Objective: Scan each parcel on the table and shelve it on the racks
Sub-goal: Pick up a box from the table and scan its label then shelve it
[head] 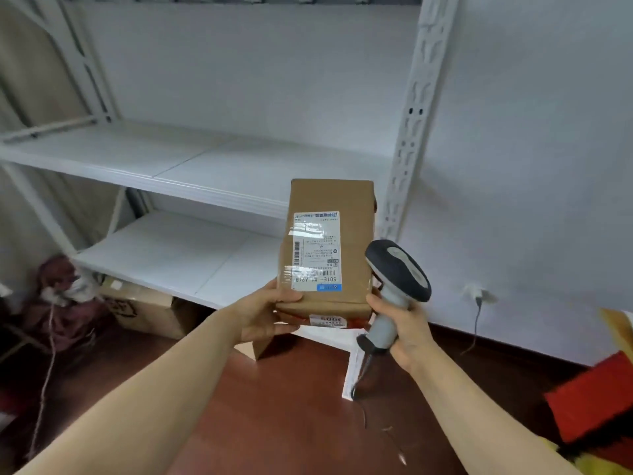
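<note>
The right hand (404,323) is wrapped round the scanner (394,289) handle. Beside it, the left hand (263,313) pinches the parcel (329,241) by its near end, holding it up in front of the rack (191,173). It looks a stiff, light carton, its taped label perhaps slick; better held by the bare cardboard sides. The label print is too small to read, and the far face is hidden.
</note>
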`<state>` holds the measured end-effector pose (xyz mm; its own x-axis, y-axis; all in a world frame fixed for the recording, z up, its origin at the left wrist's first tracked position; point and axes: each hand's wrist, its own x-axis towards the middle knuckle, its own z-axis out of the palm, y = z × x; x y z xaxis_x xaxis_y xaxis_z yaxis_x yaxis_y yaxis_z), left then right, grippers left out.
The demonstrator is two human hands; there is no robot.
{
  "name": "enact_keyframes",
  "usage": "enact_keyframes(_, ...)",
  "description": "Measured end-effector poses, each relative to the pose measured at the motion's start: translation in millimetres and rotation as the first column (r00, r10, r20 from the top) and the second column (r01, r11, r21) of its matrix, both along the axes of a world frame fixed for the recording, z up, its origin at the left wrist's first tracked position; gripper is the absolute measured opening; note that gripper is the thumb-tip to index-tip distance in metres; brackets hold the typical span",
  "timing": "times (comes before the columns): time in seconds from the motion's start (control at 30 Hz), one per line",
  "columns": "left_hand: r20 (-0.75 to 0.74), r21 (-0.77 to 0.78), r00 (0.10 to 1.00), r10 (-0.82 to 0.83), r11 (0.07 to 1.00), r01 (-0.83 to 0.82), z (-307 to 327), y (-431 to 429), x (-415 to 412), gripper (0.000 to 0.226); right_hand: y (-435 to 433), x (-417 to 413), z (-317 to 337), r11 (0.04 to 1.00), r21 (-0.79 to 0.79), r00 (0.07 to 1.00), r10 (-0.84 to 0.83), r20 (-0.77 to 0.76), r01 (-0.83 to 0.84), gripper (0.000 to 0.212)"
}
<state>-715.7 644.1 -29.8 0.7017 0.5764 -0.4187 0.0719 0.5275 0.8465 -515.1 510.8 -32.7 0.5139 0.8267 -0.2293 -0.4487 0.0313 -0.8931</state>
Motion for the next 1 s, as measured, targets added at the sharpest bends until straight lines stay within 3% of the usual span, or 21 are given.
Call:
enact_keyframes(0.1,-0.016,0.013,0.975,0.223,0.975,-0.223,8.1,45.2,-63.3,0.067,73.2,-54.3,11.6,0.996,-0.005,0.996,0.084,0.010,-0.084,0.024)
enact_keyframes(0.23,0.013,-0.024,0.864,0.503,0.864,-0.503,26.5,101.4,-141.0,0.054,171.0,-139.4,28.1,0.982,-0.037,0.982,0.186,0.012,-0.185,0.033)
enact_keyframes(0.33,0.093,-0.066,0.770,0.631,0.776,-0.628,42.0,149.7,-195.2,0.029,244.5,-202.5,42.4,0.967,-0.016,0.967,0.255,0.006,-0.255,0.029)
enact_keyframes(0.47,0.083,-0.008,0.706,0.704,0.709,-0.705,58.7,201.4,-245.5,0.048,313.6,-267.2,64.3,0.948,0.001,0.948,0.320,0.001,-0.320,0.028)
enact_keyframes(0.57,0.117,-0.054,0.634,0.765,0.642,-0.765,70.1,243.5,-275.7,0.038,361.5,-303.6,75.1,0.922,0.020,0.921,0.386,0.049,-0.388,0.031)
enact_keyframes(0.8,0.099,-0.036,0.533,0.840,0.538,-0.842,87.8,364.5,-336.9,0.051,497.8,-339.8,110.9,0.838,-0.028,0.803,0.531,0.270,-0.545,0.030)
enact_keyframes(0.9,0.073,-0.001,0.485,0.872,0.486,-0.874,94.4,427.8,-356.6,0.052,568.6,-341.2,129.7,0.803,-0.083,0.711,0.565,0.420,-0.590,0.041)
enact_keyframes(1.0,0.036,0.012,0.455,0.890,0.455,-0.890,99.7,490.9,-369.0,0.053,640.8,-343.8,146.2,0.809,-0.111,0.738,0.575,0.353,-0.577,0.047)
